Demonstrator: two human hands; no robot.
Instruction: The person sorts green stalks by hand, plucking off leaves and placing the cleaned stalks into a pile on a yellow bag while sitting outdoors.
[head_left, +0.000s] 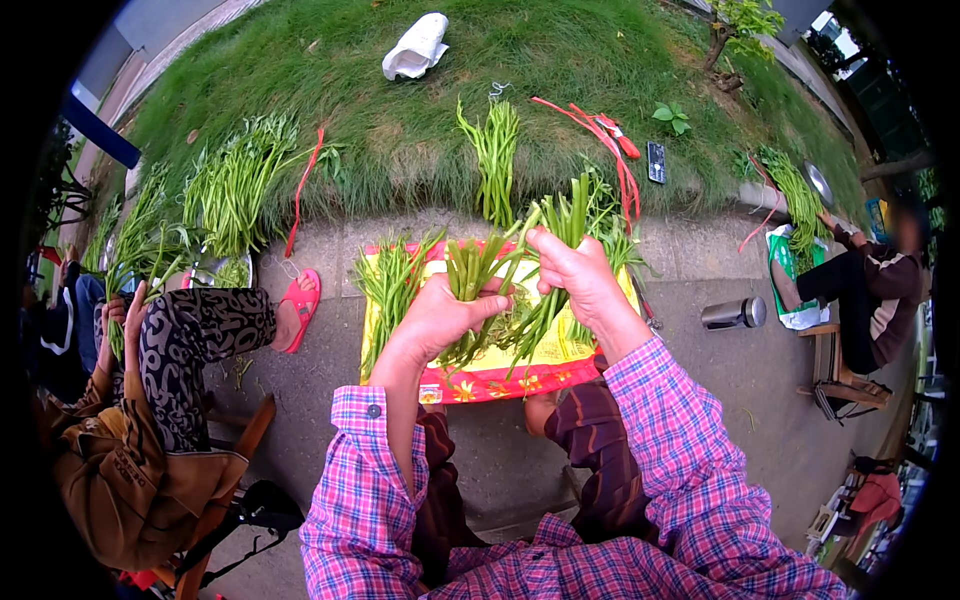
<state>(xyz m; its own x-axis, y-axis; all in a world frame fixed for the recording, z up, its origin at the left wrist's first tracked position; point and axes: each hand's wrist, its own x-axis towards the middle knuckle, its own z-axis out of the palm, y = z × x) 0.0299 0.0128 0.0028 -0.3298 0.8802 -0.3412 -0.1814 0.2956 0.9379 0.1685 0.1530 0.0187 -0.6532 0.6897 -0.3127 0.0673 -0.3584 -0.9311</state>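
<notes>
My left hand (454, 311) is closed around a bunch of green stems (471, 270), their cut ends pointing up. Beside it, my right hand (571, 277) grips another bunch of leafy green stems (574, 206), with its thin tips hanging down. Both bunches are held over a yellow and red printed sack (480, 364) spread on the pavement. On the sack's left part lies a pile of green stems (394, 289). More leafy stems (619, 244) rest at its right side, partly hidden by my right hand. Loose green scraps lie between my hands.
A tidy bundle of stems (495, 161) lies on the grass edge. Red plastic strips (611, 146) and a dark phone-like device (656, 163) are right of it. A steel flask (733, 313) lies on the pavement. Seated people with greens flank me, one with a pink sandal (304, 304).
</notes>
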